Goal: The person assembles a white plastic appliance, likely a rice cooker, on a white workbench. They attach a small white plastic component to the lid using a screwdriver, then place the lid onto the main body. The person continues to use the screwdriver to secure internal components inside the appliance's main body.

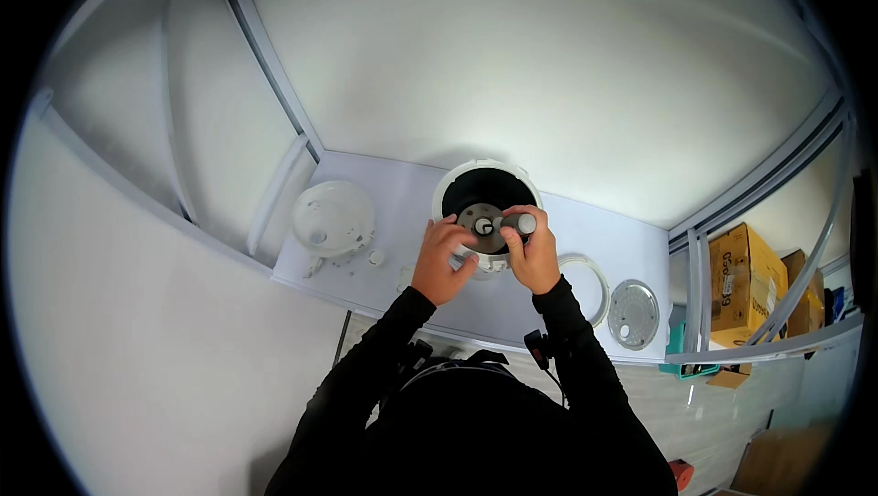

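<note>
A white round cooker body with a dark inside, like a rice cooker's [443, 187], stands upright in the middle of the table. Down inside it shows a grey metal disc [468, 218] with a pale round centre. My right hand [534, 254] is closed around a grey cylindrical tool [521, 223], perhaps a screwdriver, held over the right side of the opening with its thin end toward the disc. At the near left rim is my left hand [443, 260], fingers apart and nothing visible in them. Whether its fingertips touch the disc is hard to tell.
To the left lies a white round lid-like part [334, 217] with small pieces near it and a small white cap [376, 258]. On the right are a white ring [599, 295] and a perforated silver disc [634, 315]. Cardboard boxes [736, 286] stand beyond the frame posts.
</note>
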The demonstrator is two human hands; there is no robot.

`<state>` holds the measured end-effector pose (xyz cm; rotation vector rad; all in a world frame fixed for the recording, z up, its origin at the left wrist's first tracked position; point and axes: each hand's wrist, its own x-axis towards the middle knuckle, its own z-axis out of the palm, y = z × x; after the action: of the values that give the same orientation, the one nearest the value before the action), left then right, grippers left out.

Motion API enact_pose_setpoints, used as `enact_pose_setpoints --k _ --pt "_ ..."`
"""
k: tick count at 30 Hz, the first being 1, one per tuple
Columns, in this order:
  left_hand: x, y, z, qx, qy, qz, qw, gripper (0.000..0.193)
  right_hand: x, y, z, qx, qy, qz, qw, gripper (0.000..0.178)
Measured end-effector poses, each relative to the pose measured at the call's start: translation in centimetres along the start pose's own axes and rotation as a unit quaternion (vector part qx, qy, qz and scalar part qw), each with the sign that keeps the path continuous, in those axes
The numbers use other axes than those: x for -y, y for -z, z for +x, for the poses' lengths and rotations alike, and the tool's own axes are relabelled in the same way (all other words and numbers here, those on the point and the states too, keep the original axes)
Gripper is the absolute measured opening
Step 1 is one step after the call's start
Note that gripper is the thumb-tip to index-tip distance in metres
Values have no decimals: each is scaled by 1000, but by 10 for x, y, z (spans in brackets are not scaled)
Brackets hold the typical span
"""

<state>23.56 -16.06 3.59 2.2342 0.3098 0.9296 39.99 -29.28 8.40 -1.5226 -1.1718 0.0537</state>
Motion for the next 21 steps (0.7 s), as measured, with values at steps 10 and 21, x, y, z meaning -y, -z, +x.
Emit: enact_pose_setpoints --k 10,21 --pt "-5 3 -7 9 -3 4 1000 9 -1 0 5 -9 -3 14 1000 39" --pt "-13 13 -9 -42 -39 -32 998 21 -3 -5 0 2 -7 0 1000 38"
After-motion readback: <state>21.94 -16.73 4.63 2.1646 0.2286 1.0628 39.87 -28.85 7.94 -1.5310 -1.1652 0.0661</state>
